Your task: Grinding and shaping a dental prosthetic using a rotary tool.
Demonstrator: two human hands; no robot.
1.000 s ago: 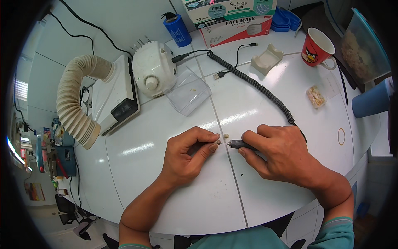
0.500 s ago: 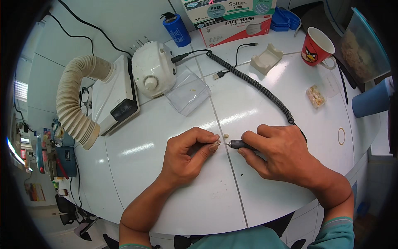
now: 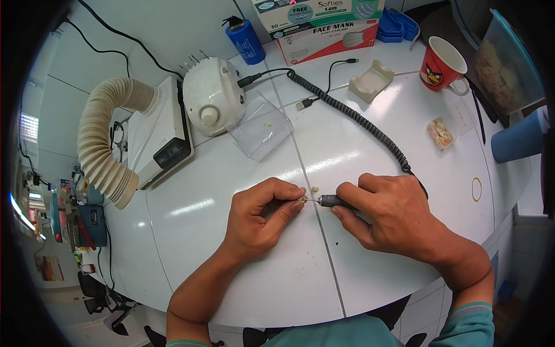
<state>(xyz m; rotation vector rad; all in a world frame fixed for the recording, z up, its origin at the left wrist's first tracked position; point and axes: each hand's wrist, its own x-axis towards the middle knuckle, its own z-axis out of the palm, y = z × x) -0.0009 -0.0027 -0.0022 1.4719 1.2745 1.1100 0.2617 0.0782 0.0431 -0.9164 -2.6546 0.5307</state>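
Observation:
Over the middle of the white table, my left hand [image 3: 254,222] pinches a tiny pale, tooth-like piece [image 3: 304,199] between thumb and forefinger; the fingertips hide most of it. My right hand [image 3: 396,214] grips a dark rotary handpiece [image 3: 332,200] like a pen. Its thin metal bur points left and meets the piece at my left fingertips. Just beyond the bur lies another small pale piece [image 3: 314,189] on the table. From the handpiece a black coiled cord [image 3: 352,113] runs back to a white control unit [image 3: 211,101] with a round knob.
A clear plastic tray [image 3: 261,136] holds a few pale bits. To the left stands a dust extractor [image 3: 159,130] with a ribbed hose [image 3: 95,127]. Far right are a small box of pale pieces [image 3: 441,134], a red mug [image 3: 440,66] and a blue cup [image 3: 517,139]. Mask boxes [image 3: 324,40] stand at the back.
Both hands stay almost in place, with the bur still at the small piece. Only a very slight shift of the whole view shows.

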